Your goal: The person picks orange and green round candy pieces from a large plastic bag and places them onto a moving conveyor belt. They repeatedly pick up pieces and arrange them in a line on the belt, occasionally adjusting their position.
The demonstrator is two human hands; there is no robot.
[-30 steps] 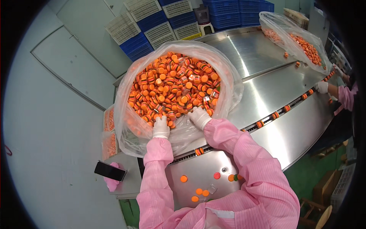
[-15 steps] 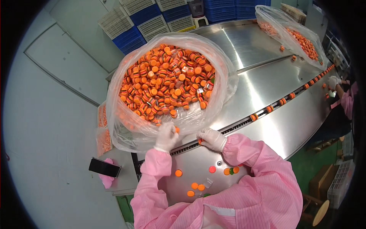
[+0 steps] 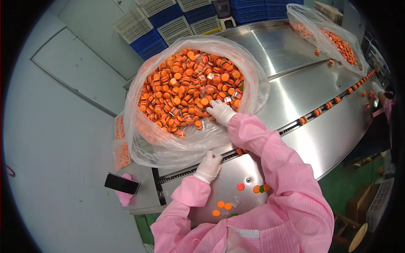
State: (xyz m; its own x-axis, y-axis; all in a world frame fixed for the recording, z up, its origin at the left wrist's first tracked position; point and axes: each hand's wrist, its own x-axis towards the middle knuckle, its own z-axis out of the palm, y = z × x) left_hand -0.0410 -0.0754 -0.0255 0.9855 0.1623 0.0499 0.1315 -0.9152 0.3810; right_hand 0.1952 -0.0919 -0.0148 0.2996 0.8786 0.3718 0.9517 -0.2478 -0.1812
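My right hand [image 3: 221,112], in a white glove, reaches over the near right side of a large clear plastic bag [image 3: 145,157]. Its fingers are stretched out and touch the small round layered pieces [image 3: 177,101], orange with red and dark green bands, heaped inside. Close to the bag's near edge, my left hand [image 3: 209,166], also gloved, is closed beside the narrow conveyor track [image 3: 231,156]. Whatever its fingers may hold is hidden. One layered piece [image 3: 240,152] sits on the track just right of it, by my right sleeve.
Loose orange discs [image 3: 221,204], a red disc [image 3: 240,186] and a clear scrap [image 3: 236,202] lie on the steel table [image 3: 303,143] before me. A phone [image 3: 122,184] rests at left. Another bag [image 3: 337,46] and a co-worker's hand [image 3: 376,87] are at far right.
My right hand has left the track and moved up into the heap in the bag. The left hand has come from the bag's edge down and right to the track. Track pieces have shifted.
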